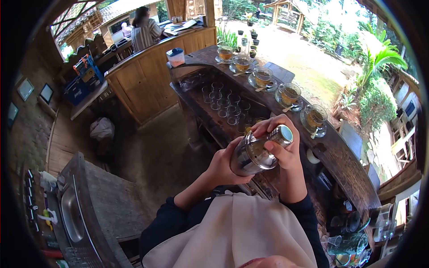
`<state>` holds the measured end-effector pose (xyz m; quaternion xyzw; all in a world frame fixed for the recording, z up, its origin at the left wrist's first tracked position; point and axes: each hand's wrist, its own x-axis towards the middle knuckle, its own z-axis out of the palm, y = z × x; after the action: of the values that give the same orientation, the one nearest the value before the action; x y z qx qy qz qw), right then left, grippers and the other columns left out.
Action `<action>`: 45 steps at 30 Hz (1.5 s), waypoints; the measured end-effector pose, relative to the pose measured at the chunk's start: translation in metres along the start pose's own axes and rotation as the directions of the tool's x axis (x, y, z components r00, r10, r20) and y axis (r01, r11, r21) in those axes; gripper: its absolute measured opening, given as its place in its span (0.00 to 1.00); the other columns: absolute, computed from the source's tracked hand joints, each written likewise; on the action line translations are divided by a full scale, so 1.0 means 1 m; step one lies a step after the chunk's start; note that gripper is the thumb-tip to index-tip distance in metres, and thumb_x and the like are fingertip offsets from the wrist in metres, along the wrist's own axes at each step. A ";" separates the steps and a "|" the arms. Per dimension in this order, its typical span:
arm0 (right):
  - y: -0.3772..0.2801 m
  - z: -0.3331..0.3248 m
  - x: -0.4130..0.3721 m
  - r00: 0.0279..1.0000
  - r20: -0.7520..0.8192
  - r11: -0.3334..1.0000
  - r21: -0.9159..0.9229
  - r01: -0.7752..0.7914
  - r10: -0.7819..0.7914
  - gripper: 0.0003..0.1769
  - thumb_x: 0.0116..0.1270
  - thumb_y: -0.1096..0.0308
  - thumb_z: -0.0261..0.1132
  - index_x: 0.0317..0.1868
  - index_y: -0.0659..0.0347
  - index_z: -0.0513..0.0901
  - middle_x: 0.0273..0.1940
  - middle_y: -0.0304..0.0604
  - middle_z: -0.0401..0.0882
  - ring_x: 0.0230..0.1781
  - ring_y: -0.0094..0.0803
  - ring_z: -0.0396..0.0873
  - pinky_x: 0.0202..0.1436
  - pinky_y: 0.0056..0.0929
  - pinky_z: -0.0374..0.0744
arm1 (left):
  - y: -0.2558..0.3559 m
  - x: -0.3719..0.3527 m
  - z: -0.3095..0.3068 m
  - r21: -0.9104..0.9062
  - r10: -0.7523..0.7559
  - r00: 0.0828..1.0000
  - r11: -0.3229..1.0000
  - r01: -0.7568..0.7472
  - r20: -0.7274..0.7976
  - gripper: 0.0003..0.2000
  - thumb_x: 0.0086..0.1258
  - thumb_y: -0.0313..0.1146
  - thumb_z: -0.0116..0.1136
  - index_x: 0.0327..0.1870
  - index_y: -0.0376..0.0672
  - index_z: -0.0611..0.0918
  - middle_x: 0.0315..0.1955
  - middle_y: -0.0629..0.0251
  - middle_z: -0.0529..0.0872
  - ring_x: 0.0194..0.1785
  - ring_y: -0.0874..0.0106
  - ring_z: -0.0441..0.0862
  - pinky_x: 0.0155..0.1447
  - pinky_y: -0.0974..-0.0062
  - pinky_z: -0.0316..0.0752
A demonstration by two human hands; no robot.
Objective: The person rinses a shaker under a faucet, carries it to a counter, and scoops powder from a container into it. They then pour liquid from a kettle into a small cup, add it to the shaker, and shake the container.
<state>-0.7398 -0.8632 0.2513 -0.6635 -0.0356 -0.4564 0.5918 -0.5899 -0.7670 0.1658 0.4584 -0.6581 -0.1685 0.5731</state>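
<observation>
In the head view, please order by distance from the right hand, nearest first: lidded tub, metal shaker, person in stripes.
1. Metal shaker: gripped by the right hand.
2. Lidded tub: ahead, left.
3. Person in stripes: left, beyond the tub.

I find no legible text, brand, number or sign. Any markings on the blue crate (77, 93) and the framed wall panels (25, 89) are too small for me to read.

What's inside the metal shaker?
The metal shaker has opaque walls and a fitted cap, so any contents are hidden; only its outside shows, between the left hand and right hand.
</observation>
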 end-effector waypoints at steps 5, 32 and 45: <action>-0.004 -0.006 -0.005 0.998 0.035 0.999 -0.020 0.047 -0.047 0.17 0.53 0.75 0.69 0.41 0.61 0.72 0.37 0.47 0.82 0.44 0.36 0.80 0.56 0.40 0.75 | 0.003 -0.001 0.000 -0.009 -0.064 0.993 0.998 0.065 0.104 0.49 0.39 0.33 0.76 0.68 0.40 0.63 0.48 0.55 0.83 0.51 0.65 0.83 0.56 0.70 0.75; -0.092 -0.010 -0.001 0.737 0.640 0.214 -0.705 0.676 -0.218 0.18 0.53 0.52 0.70 0.33 0.54 0.76 0.26 0.36 0.71 0.19 0.28 0.73 0.20 0.26 0.70 | 0.023 0.023 -0.026 -0.293 0.132 0.899 0.956 -0.005 0.417 0.50 0.36 0.33 0.77 0.68 0.39 0.65 0.52 0.56 0.82 0.54 0.66 0.82 0.61 0.71 0.72; -0.068 -0.022 0.003 0.878 0.478 0.186 -0.859 0.477 -0.042 0.15 0.55 0.54 0.65 0.30 0.57 0.75 0.16 0.37 0.70 0.12 0.35 0.71 0.15 0.31 0.68 | -0.004 0.008 -0.003 -0.312 -0.007 0.909 0.938 0.150 0.416 0.51 0.44 0.33 0.78 0.71 0.42 0.57 0.57 0.58 0.77 0.61 0.67 0.75 0.65 0.67 0.67</action>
<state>-0.7901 -0.8629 0.3019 -0.9353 0.0341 -0.3489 -0.0492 -0.5853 -0.7742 0.1687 0.3347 -0.7054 -0.3939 0.4851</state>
